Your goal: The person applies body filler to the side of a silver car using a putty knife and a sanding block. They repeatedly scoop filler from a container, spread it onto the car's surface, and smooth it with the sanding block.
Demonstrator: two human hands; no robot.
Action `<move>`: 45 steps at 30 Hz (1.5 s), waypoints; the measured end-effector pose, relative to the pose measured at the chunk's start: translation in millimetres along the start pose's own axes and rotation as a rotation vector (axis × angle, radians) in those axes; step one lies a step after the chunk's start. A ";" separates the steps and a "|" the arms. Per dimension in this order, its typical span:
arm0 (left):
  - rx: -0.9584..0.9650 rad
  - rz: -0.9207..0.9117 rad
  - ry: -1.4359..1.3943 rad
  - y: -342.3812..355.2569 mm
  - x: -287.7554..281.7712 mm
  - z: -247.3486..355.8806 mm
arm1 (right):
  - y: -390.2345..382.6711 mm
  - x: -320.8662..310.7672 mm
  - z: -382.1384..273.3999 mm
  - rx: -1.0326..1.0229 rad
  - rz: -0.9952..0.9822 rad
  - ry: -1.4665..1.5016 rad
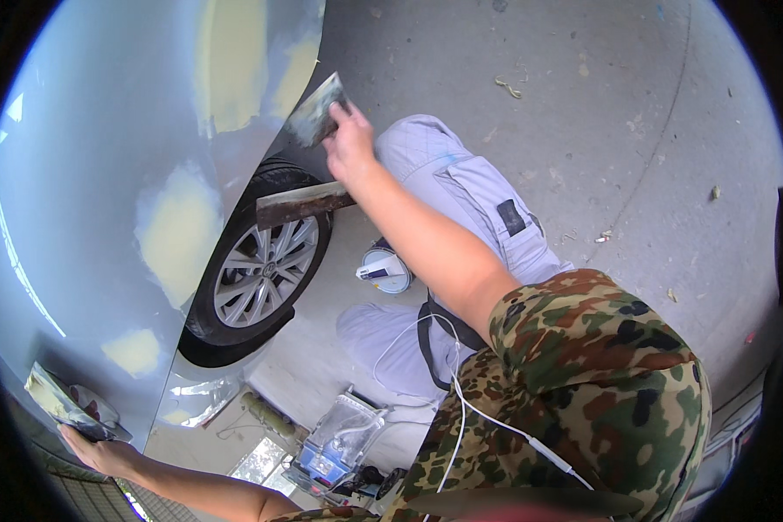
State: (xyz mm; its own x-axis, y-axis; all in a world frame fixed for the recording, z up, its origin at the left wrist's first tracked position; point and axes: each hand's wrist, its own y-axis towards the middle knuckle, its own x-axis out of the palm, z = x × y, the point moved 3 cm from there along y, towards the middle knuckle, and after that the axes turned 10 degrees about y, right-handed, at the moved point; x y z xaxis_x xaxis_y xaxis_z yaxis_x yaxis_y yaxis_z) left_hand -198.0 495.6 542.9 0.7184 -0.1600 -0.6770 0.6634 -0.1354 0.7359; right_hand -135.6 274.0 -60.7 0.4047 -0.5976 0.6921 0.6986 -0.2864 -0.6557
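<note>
My right hand (352, 146) pinches a thin rectangular filler spreader (315, 117), its grey face smeared, held up near the edge of a grey car panel (87, 209). Low on the left, my left hand (100, 452) grips a flat filler board (70, 404) with pale yellow and dark smears on it. It overlaps the panel's lower corner; whether they touch I cannot tell. Pale yellow filler patches mark the panel: a long patch (232, 65), a broad patch (178, 230) and a smaller patch (133, 351).
Beside the panel is a car wheel (265, 271) with silver spokes. A worn brown bar (300, 204) crosses in front of it. A round tin (388, 274) carries a white tube. Below stand a clear plastic box (344, 426) and a green cylinder (267, 413). A white cable (496, 422) hangs across my camouflage shirt.
</note>
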 end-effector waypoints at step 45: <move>0.015 0.050 0.006 -3.4 2.8 2.2 | -42.0 9.8 24.1 -0.097 0.060 -0.341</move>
State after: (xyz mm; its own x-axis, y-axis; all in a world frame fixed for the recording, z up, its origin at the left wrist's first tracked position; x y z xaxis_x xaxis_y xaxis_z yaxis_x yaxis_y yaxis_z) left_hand -198.7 493.4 538.5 0.7518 -0.1613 -0.6394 0.6234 -0.1424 0.7688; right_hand -146.8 298.3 -19.1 0.6284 -0.3360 0.7016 0.6148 -0.3381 -0.7125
